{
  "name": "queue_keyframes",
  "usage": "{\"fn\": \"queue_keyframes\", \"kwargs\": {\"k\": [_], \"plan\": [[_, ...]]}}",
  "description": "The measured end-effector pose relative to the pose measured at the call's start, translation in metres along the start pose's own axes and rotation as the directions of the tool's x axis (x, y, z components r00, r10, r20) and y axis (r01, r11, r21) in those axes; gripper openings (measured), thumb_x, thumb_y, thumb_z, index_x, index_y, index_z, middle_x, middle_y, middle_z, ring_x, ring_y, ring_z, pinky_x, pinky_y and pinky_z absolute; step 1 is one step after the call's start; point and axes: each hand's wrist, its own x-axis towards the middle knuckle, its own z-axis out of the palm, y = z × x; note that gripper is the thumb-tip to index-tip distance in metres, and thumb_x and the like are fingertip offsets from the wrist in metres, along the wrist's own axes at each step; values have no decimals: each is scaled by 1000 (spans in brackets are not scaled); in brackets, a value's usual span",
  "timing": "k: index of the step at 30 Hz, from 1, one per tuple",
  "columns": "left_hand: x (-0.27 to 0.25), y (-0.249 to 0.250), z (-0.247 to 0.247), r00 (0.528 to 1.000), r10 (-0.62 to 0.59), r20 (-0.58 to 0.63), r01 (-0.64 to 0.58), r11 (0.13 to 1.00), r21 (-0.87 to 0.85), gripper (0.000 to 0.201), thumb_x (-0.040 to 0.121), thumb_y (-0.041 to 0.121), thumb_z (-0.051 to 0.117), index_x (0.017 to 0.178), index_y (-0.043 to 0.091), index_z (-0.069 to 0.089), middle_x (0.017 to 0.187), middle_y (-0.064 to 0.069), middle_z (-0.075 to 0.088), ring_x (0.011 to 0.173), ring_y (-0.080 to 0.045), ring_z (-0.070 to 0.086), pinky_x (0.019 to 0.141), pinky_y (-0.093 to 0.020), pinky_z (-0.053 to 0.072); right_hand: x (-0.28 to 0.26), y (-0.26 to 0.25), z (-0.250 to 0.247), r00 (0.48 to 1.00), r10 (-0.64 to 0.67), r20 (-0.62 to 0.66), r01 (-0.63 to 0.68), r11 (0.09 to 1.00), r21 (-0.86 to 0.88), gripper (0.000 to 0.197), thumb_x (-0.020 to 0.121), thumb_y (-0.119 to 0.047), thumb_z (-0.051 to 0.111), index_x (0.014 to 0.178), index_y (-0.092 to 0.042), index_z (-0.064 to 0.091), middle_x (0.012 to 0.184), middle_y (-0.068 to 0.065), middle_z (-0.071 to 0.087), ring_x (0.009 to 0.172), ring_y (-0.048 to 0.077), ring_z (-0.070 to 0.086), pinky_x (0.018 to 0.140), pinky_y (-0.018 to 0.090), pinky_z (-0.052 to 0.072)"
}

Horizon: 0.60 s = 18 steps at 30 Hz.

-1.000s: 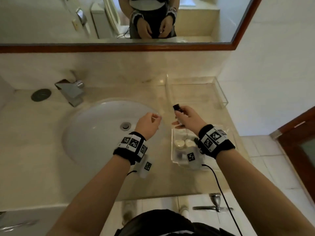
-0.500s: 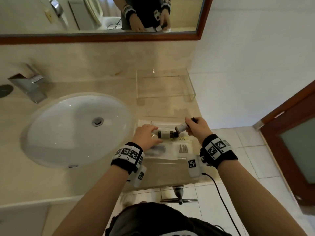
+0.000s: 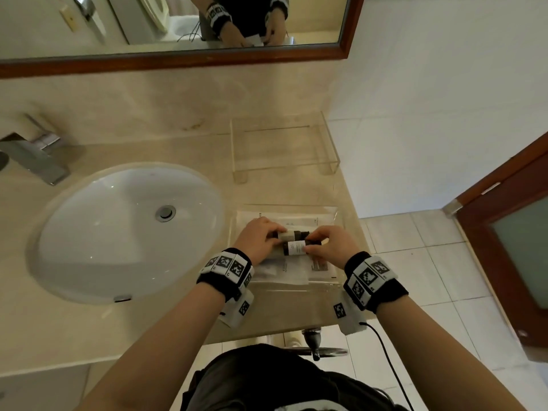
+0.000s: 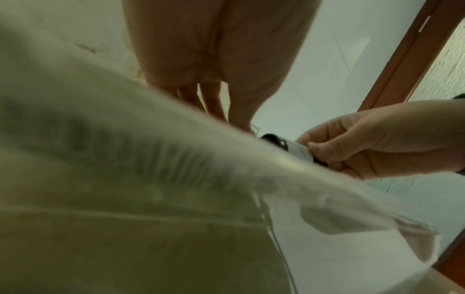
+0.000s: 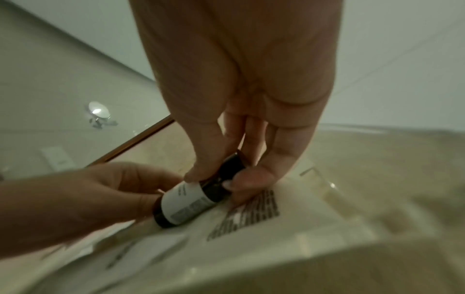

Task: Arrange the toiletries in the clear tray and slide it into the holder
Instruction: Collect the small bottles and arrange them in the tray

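Beige marble surface (image 3: 184, 327) beside a white oval sink (image 3: 98, 232) carries the clear plastic tray (image 3: 336, 215), which sits near the front edge with flat white sachets (image 3: 321, 266) lying in it. Behind it, against the wall and well apart, stands the clear acrylic holder (image 3: 329, 143), with nothing in it. Over the tray the right hand (image 3: 329, 247) pinches the black-capped end of a small dark bottle with a white label (image 3: 295, 248), while the left hand (image 3: 256, 240) curls its fingers round the other bottle (image 3: 292, 234) just beside it. Arranging is the step in hand: both bottles are being laid side by side on the sachets. Next, I judge, the hands must let go, grip the tray by its sides, and push it level and straight toward the holder's open front.
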Motion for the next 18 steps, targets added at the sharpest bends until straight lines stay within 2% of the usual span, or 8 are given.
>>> {"fn": "queue_keyframes", "kwargs": {"k": [3,5,8,10,11,13,16,18], "plan": [[2,-4,1,1000,23,-3,-23,999,-22,29,89,12,59,116,18,66,110,-8,60,107,-23,53,100,-36,42,0,-6,3,998,-15,-57,5,986,-168,20,73,-22,78,91,-16,72,88,-4,63,84,16,62,79,29,54],[5,-6,1,1000,29,6,-29,999,-22,30,89,10,58,116,17,66,112,-8,60,108,-23,53,102,-36,41,-1,-12,5,996,-39,-78,18,968,-250,24,73,-23,78,94,-14,74,89,-3,61,87,16,60,80,27,51],[8,-5,3,999,27,21,-26,999,-28,28,92,14,54,117,19,66,113,-8,60,109,-23,52,102,-37,40,-1,-17,7,994,-68,-88,34,939,-341,28,74,-26,78,99,-14,73,100,2,62,95,18,59,81,25,46],[8,-2,4,999,40,5,-40,999,5,28,93,27,54,117,21,66,114,-5,58,111,-22,49,101,-32,38,-1,-17,11,993,-79,-86,41,926,-375,30,74,-29,77,99,-14,73,102,3,61,93,19,57,77,24,43],[7,1,5,998,62,-6,-61,996,69,32,91,36,55,119,23,65,116,-2,56,113,-21,46,100,-30,35,-1,-17,13,993,-82,-86,42,921,-387,31,74,-31,77,100,-14,73,100,4,59,89,19,56,75,24,42],[5,7,7,992,126,-6,-121,968,220,41,87,46,56,123,27,60,128,3,49,122,-19,38,103,-32,28,-1,-16,15,992,-89,-93,45,917,-397,32,74,-33,77,100,-14,74,93,1,53,82,17,52,71,23,38],[6,15,8,988,147,42,-153,956,251,41,88,40,57,128,30,56,144,7,39,137,-18,26,113,-37,16,0,-17,16,990,-81,-118,31,928,-371,31,72,-32,78,98,-14,75,90,-1,50,79,15,49,69,22,34],[11,18,6,990,122,66,-135,959,249,42,87,39,59,128,30,56,139,7,46,132,-18,31,110,-35,20,1,-17,16,991,-62,-119,17,939,-344,29,72,-30,78,96,-13,76,89,1,56,80,14,50,70,22,35]]}}
